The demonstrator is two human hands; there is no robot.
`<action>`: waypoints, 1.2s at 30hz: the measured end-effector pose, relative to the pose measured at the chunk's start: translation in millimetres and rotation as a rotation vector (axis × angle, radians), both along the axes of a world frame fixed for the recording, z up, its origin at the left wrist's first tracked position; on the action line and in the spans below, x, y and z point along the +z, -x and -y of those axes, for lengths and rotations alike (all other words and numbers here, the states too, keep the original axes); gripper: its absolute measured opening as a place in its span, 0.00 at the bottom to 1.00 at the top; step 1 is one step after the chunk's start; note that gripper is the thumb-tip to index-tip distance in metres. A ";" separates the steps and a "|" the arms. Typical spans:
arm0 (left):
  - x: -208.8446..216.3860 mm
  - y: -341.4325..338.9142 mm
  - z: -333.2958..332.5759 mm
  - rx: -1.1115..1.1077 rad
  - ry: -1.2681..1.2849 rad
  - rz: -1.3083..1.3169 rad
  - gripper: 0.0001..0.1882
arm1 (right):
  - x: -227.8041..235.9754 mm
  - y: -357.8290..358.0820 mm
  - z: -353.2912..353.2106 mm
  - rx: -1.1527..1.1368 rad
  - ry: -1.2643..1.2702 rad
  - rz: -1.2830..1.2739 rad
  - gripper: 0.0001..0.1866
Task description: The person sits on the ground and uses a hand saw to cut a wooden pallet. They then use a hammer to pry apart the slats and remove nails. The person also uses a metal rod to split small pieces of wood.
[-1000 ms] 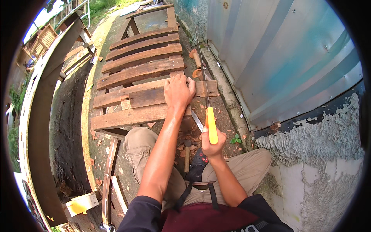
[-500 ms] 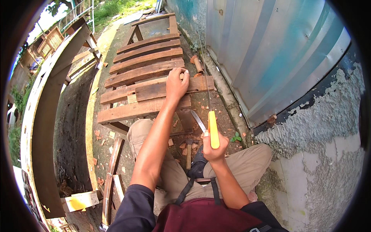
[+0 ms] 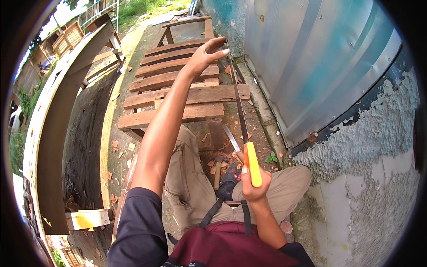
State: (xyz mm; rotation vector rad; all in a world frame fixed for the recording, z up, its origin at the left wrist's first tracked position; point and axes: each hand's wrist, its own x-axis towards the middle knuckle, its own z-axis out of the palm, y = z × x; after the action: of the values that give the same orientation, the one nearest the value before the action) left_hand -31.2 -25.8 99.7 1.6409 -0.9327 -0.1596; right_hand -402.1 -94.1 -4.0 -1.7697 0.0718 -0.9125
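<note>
My right hand (image 3: 257,186) is closed round the yellow handle of a handsaw (image 3: 252,162). Its long, narrow blade points forward and passes the right end of a wooden plank (image 3: 200,94). At the far end of the blade is my left hand (image 3: 210,54), fingers stretched out and thumb apart; I cannot tell if they touch the blade. The plank lies across a slatted wooden frame (image 3: 171,116) and sticks out beyond its right side. Beneath my work lie a long knife (image 3: 232,139) and a hammer (image 3: 218,173) on the ground.
A corrugated metal sheet (image 3: 320,66) and a rough plastered wall (image 3: 364,178) stand close on my right. To the left runs a long wooden structure (image 3: 55,147). Wood chips and reddish fragments litter the ground near a small green plant (image 3: 271,157).
My left hand has lifted off the plank and moved forward to the saw's tip, its fingers opening. The saw has turned so its blade shows broader.
</note>
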 end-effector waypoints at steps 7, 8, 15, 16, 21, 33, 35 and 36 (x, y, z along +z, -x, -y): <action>18.6 2.8 -40.3 0.036 -0.170 0.053 0.34 | 16.7 59.9 59.6 0.243 -0.374 -0.240 0.13; 18.8 1.8 -44.3 0.036 -0.222 0.005 0.28 | 19.2 61.7 63.0 0.242 -0.411 -0.255 0.14; 10.4 26.4 -46.8 0.333 -0.121 0.127 0.19 | 12.4 53.5 68.1 0.120 -0.050 -0.160 0.16; 8.5 30.2 -44.5 0.372 -0.116 0.141 0.20 | 7.0 52.1 64.7 0.105 -0.061 -0.152 0.16; -5.3 42.4 -36.5 0.497 -0.043 0.114 0.24 | 4.0 45.6 33.0 0.048 -0.106 -0.142 0.14; -24.7 54.9 -13.6 0.636 0.085 0.091 0.25 | 0.8 34.2 2.4 -0.029 -0.175 -0.097 0.13; -23.1 58.4 -11.2 0.652 0.077 0.088 0.25 | 1.7 31.7 2.7 -0.039 -0.161 -0.096 0.13; -22.4 60.1 -10.1 0.659 0.073 0.086 0.25 | 3.2 30.4 2.4 -0.044 -0.154 -0.096 0.13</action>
State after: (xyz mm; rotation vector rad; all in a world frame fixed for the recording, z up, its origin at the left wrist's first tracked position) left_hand -91.3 -15.8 77.3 1.8109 -0.4142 0.3929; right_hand -432.5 -96.5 -0.8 -1.6726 0.2376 -0.8303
